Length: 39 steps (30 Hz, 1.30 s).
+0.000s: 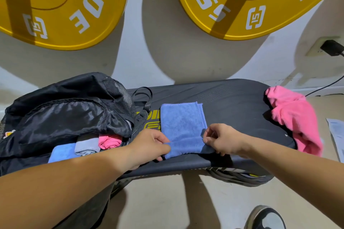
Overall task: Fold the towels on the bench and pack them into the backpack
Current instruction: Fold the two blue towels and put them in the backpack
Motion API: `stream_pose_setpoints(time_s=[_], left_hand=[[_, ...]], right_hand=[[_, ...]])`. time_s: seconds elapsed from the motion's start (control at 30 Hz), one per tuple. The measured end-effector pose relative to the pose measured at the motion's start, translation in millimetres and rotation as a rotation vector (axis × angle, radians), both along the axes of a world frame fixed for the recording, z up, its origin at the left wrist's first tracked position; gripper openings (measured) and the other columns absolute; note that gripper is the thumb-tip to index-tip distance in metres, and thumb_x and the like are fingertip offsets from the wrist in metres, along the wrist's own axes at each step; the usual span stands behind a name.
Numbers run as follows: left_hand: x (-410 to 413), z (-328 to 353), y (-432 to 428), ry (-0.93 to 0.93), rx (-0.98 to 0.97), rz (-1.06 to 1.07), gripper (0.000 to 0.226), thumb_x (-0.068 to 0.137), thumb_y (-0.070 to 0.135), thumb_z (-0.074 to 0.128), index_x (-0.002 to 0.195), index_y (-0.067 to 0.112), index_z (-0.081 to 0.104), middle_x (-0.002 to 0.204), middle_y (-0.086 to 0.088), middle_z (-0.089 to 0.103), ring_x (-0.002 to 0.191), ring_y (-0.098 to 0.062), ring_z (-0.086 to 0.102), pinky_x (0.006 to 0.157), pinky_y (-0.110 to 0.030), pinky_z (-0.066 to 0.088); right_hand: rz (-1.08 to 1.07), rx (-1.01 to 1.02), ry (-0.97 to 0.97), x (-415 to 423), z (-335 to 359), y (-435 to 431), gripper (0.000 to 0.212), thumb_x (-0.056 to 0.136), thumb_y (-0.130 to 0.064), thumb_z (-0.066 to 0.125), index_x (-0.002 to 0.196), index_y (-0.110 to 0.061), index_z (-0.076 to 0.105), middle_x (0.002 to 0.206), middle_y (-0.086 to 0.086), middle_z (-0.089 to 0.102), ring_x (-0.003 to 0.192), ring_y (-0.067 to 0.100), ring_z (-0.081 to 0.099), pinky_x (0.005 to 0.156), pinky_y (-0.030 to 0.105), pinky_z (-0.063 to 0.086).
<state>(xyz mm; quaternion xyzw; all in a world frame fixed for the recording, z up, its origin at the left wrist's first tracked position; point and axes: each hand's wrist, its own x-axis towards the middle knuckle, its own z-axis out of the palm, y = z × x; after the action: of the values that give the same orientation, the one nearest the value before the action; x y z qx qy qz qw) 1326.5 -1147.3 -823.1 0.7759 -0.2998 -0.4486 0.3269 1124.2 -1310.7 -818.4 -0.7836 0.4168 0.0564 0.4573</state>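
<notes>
**Inspector:** Hands first.

**Assistant:** Left hand [149, 145] pinches the near left end of the blue towel [183, 126]; right hand [223, 140] pinches the near right end. Between them the near edge is rolled or folded up into a thick band.

**Inspector:** Towel position?

**Assistant:** Flat on the black bench [238, 98], mid-length, already folded to a narrow rectangle, partly covering yellow lettering.

**Inspector:** Backpack?

**Assistant:** Black backpack [65, 113] lies on the bench's left end, mouth open toward the person. Inside sit three rolled towels side by side: blue [62, 151], grey [86, 146], pink [109, 141].

**Inspector:** Remaining items?

**Assistant:** One loose pink towel [296, 119], crumpled, draped over the bench's right end. Two yellow weight plates [242, 0] hang on the wall behind.
</notes>
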Motion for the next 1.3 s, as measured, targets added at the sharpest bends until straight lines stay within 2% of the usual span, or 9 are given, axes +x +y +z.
stream_pose_setpoints(time_s=[0.13, 0.3, 0.47, 0.57, 0.67, 0.83, 0.97, 1.07, 1.3], left_hand=[[5, -8, -3, -0.357, -0.143, -0.097, 0.016, 0.076, 0.006, 0.069, 0.089, 0.016, 0.067, 0.084, 0.003, 0.063, 0.065, -0.012, 0.059, 0.071, -0.039, 0.058], [1, -9, 3, -1.203, -0.436, -0.953, 0.022, 0.071, 0.006, 0.064, 0.090, 0.017, 0.065, 0.092, -0.001, 0.058, 0.081, -0.025, 0.055, 0.063, -0.038, 0.051], [-6, -17, 10, -1.272, -0.357, -0.922, 0.032, 0.077, 0.021, 0.062, 0.107, 0.011, 0.066, 0.100, -0.004, 0.062, 0.088, -0.026, 0.059, 0.071, -0.038, 0.056], [1, -18, 8, -1.181, -0.295, -0.878, 0.034, 0.079, 0.015, 0.058, 0.113, 0.014, 0.061, 0.116, -0.005, 0.061, 0.103, -0.029, 0.059, 0.083, -0.042, 0.056], [-1, -16, 8, -1.039, -0.235, -0.835, 0.030, 0.086, 0.013, 0.050, 0.115, 0.017, 0.056, 0.121, 0.001, 0.058, 0.112, -0.025, 0.054, 0.087, -0.044, 0.053], [5, -10, -2, -0.766, -0.230, -0.581, 0.034, 0.087, 0.017, 0.056, 0.120, 0.021, 0.066, 0.111, 0.005, 0.068, 0.103, -0.016, 0.059, 0.084, -0.025, 0.045], [6, -2, -5, -0.502, -0.159, -0.423, 0.024, 0.086, 0.014, 0.063, 0.107, 0.019, 0.075, 0.100, 0.008, 0.066, 0.080, 0.000, 0.056, 0.072, -0.006, 0.039], [11, -3, -4, -0.251, -0.037, -0.348, 0.016, 0.082, 0.020, 0.064, 0.089, 0.024, 0.077, 0.084, 0.003, 0.065, 0.072, -0.010, 0.055, 0.072, -0.024, 0.044], [17, -9, -18, -0.042, 0.006, 0.004, 0.013, 0.088, 0.013, 0.070, 0.100, 0.014, 0.067, 0.080, -0.010, 0.064, 0.067, -0.022, 0.059, 0.061, -0.029, 0.054]], right_hand=[[-0.007, -0.217, 0.029, 0, -6, 0, 0.015, 0.095, -0.032, 0.066, 0.090, -0.020, 0.059, 0.085, -0.002, 0.066, 0.073, 0.020, 0.061, 0.060, 0.027, 0.048], [0.450, -0.965, -0.072, -7, -16, 2, 0.013, 0.087, -0.023, 0.068, 0.080, -0.020, 0.058, 0.081, -0.002, 0.055, 0.068, 0.025, 0.057, 0.051, 0.031, 0.039], [0.651, -1.174, -0.154, -12, -15, 5, 0.021, 0.086, -0.031, 0.064, 0.073, -0.016, 0.059, 0.089, 0.005, 0.062, 0.068, 0.028, 0.056, 0.054, 0.033, 0.038], [0.741, -1.145, -0.118, -14, -14, 4, 0.028, 0.083, -0.044, 0.061, 0.084, -0.016, 0.061, 0.114, 0.006, 0.066, 0.087, 0.027, 0.062, 0.062, 0.035, 0.048], [0.693, -1.057, -0.066, -12, -16, 3, 0.026, 0.081, -0.043, 0.066, 0.086, -0.021, 0.054, 0.085, -0.002, 0.065, 0.072, 0.024, 0.063, 0.059, 0.033, 0.046], [0.368, -0.572, -0.031, -4, -4, 0, 0.027, 0.090, -0.041, 0.060, 0.113, -0.030, 0.055, 0.105, -0.009, 0.068, 0.094, 0.020, 0.063, 0.078, 0.035, 0.052], [0.172, -0.163, 0.022, 7, 6, -8, 0.011, 0.090, -0.031, 0.072, 0.098, -0.026, 0.066, 0.095, -0.003, 0.070, 0.078, 0.012, 0.061, 0.075, 0.024, 0.051], [0.027, 0.059, 0.041, 14, 8, -6, 0.008, 0.089, -0.022, 0.071, 0.094, -0.015, 0.072, 0.086, 0.004, 0.068, 0.067, 0.015, 0.061, 0.066, 0.030, 0.058], [0.358, -0.607, -0.039, 8, 2, -11, 0.026, 0.094, -0.049, 0.055, 0.104, -0.028, 0.066, 0.096, -0.014, 0.053, 0.097, 0.018, 0.062, 0.078, 0.033, 0.051]])
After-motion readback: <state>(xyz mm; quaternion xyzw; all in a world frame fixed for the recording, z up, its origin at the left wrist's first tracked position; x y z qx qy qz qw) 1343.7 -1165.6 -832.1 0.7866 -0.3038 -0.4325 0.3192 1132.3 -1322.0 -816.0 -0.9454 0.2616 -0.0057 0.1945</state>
